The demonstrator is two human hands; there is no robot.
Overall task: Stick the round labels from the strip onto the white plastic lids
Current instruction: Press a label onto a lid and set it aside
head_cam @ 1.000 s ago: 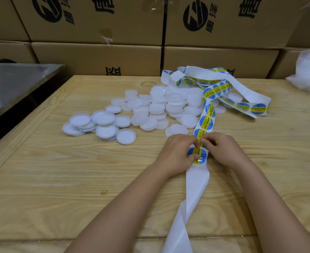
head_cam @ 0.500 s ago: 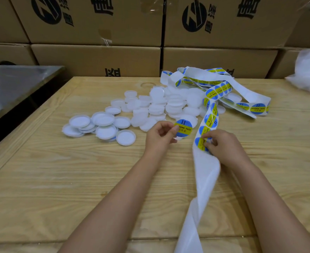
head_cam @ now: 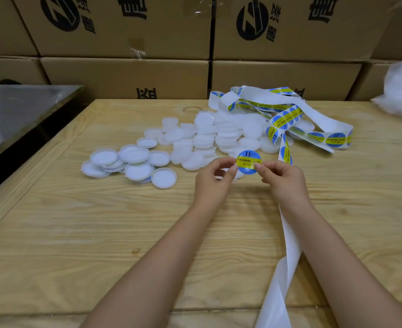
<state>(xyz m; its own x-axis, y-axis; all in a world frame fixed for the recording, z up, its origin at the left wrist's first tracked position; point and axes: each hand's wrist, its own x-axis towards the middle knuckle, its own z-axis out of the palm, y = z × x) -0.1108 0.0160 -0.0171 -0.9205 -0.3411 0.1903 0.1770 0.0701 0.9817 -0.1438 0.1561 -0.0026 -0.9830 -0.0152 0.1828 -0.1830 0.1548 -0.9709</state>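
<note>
Big brown boxes (head_cam: 124, 74) are piled up like a wall at the back, with black marks printed on them. In front of them is a wide wood table (head_cam: 77, 233). A shiny metal top (head_cam: 17, 110) sits off to the left of it. A puffy white bag (head_cam: 401, 91) peeks in at the far right.

A long white strip (head_cam: 325, 119) lies in loose loops at the back right of the table. Many round blue and yellow stickers sit in a row on it. One end of the strip is bare and white. It runs toward the person, goes under the right arm and drops off the near edge.

A heap of white lids (head_cam: 195, 140) is spread over the middle of the table. It goes from the left side up to the loops of the strip. Some lids lie on top of others. The ones on the left lie with the hollow side up.

Both arms reach in from the bottom. The left hand (head_cam: 211, 183) and the right hand (head_cam: 282, 181) meet just in front of the heap. Each hand pinches one round label (head_cam: 249, 159) with its thumb and first finger. The left hand has the left edge and the right hand has the right edge. The other fingers are curled in.

The label is off the strip. It is blue with a yellow band and black letters, and it faces up. A bit of white lid shows just under it. I cannot tell if the label touches that lid.
</note>
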